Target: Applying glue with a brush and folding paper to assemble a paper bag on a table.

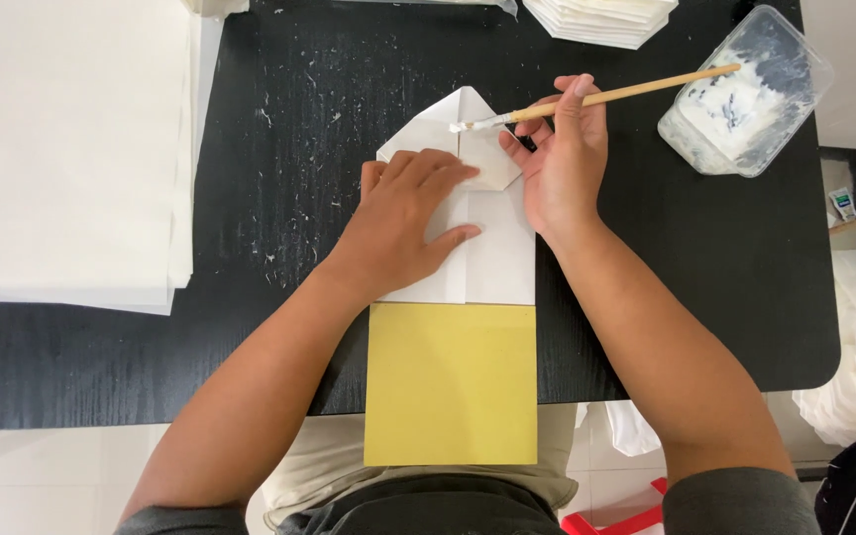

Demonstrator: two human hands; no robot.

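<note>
Left hand: the left hand point(403, 213) lies flat, fingers spread, pinning the folded white paper point(478, 248) mid-tabletop.
Right hand: the right hand point(562, 159) has its fingers pinched round a slim wooden brush point(606, 96), whose white-tipped bristles touch the paper's pointed flap.
Card: a smooth yellow square point(451, 384) overhangs the near edge.
Tub: a clear plastic tub point(745, 94) smeared with white paste.
Tabletop: matte black tabletop point(250, 337), flecked white.

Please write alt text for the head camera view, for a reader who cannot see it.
A person's left hand presses flat on a folded white paper on a black table, while the right hand holds a wooden brush at the paper's pointed top flap. A yellow board lies below; a plastic tub of white paste stands at right.
</note>
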